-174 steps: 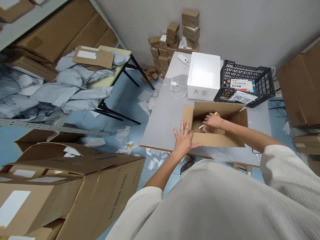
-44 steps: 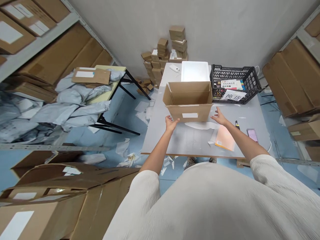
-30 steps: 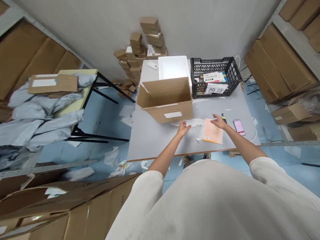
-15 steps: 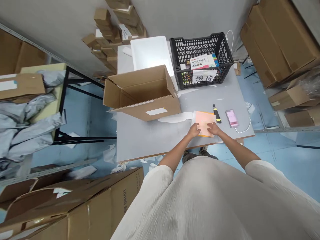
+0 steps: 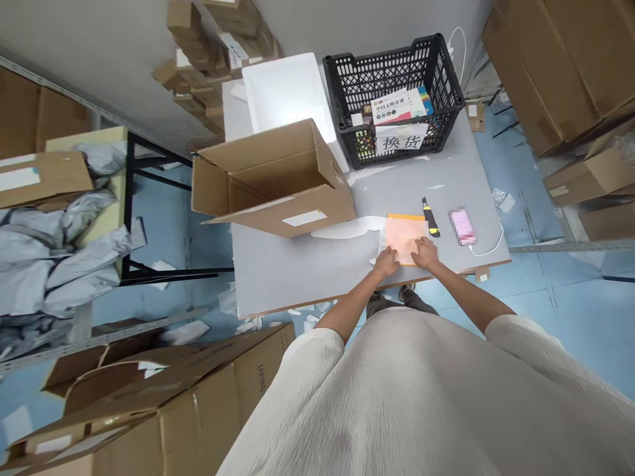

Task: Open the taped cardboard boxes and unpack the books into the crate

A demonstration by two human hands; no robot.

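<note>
An orange booklet in a clear plastic sleeve (image 5: 405,236) lies flat on the grey table (image 5: 307,264) near its front edge. My left hand (image 5: 385,262) rests on the sleeve's near left corner, fingers curled down onto it. My right hand (image 5: 425,253) lies on the near right corner, fingers pressed together on it. An open brown cardboard box (image 5: 270,182) stands on the table to the left, tilted, with a white label on its front. A yellow and black utility knife (image 5: 430,217) lies just right of the booklet.
A phone (image 5: 462,227) on a white cable lies at the right edge. A white foam box (image 5: 288,86) and a black crate (image 5: 394,99) holding books stand at the back. Cardboard boxes line the shelves, and a large open carton (image 5: 149,396) sits at my lower left.
My hands left the cardboard box, which now sits further back and left, and came down onto the orange booklet. My view has swung to the right.
</note>
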